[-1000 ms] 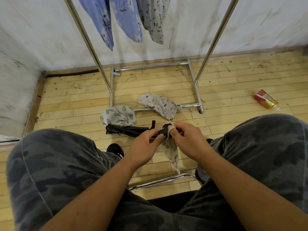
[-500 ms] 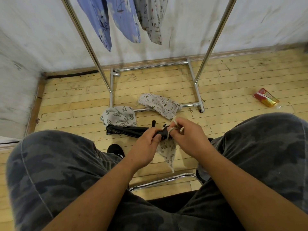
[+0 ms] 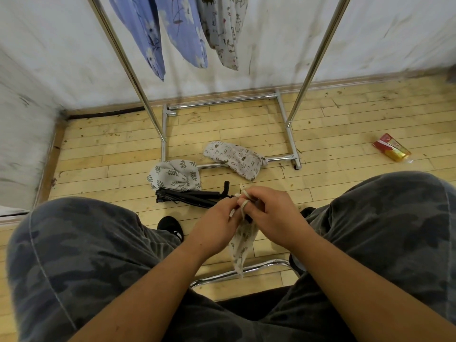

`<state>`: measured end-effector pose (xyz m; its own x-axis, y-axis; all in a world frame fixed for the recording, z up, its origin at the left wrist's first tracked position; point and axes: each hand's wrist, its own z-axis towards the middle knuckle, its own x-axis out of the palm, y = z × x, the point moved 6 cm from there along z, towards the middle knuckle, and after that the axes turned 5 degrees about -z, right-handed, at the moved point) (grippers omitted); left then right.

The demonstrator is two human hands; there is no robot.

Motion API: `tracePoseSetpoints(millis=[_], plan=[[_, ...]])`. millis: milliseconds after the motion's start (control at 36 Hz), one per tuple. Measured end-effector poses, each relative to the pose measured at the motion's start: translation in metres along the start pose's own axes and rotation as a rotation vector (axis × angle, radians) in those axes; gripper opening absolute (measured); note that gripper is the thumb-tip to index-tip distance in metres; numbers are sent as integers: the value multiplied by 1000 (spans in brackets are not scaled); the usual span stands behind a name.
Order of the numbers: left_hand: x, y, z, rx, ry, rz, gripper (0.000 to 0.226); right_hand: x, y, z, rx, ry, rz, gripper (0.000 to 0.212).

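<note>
Head view, starting close: two knees in dark patchy trousers [image 3: 81,255] fill the bottom of the frame, and both arms reach up to the middle. The left hand [image 3: 217,227] and the right hand [image 3: 275,218] meet there, touching, with fingers curled tight. Between them is the small cloth bag [image 3: 243,245] — its top is bunched at the fingertips and the rest hangs straight down toward the bottom of the frame, so its long way runs up and down. The left hand pinches the bag's top from the left side. The right hand has the pale string [image 3: 243,208] looped over its fingers and pinches it. Both hands are just as near to the bag's mouth. I think the next pull should go sideways, away from that mouth, to draw it shut. Farther off on the wood floor [image 3: 98,156] lie a folded black tripod [image 3: 190,196], a leaf cloth [image 3: 175,175] and a second printed cloth [image 3: 234,159] by the feet of the metal rack [image 3: 163,134] — blue clothes [image 3: 158,33] hang at the top.
</note>
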<state>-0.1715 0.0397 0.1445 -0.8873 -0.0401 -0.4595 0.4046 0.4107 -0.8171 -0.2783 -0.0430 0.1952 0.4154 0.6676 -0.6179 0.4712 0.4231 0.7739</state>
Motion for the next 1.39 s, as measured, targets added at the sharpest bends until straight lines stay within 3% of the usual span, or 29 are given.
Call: tracePoseSetpoints(millis=[278, 417, 556, 639, 722, 806, 917, 1056, 1250, 1389], plan=[[-1, 11, 7, -91, 32, 9, 26, 0, 1, -3, 65, -50, 95, 18], [-3, 9, 6, -44, -12, -79, 21, -7, -2, -1, 218, -117, 250, 27], [-3, 2, 3, 18, -9, -57, 22, -6, -7, 0, 266, -49, 129, 23], [-2, 7, 5, -35, -25, -112, 23, 0, -6, 0, 237, -16, 33, 23], [-1, 15, 7, -123, -32, -253, 54, 2, -9, 1, 251, -11, -23, 29], [4, 21, 9, -128, 4, -199, 90, 1, -13, 3, 275, -22, 13, 35], [12, 26, 7, -138, 82, -81, 105, 2, -12, 3, 287, -8, 79, 30], [17, 26, 11, -137, 97, -53, 80, 11, -7, 4, 306, 70, 226, 24], [17, 12, 19, 1, 51, -37, 22, 17, -4, 1, 360, 150, 317, 20], [21, 3, 18, 44, 50, -43, 13, 18, -4, -6, 462, 253, 384, 25]])
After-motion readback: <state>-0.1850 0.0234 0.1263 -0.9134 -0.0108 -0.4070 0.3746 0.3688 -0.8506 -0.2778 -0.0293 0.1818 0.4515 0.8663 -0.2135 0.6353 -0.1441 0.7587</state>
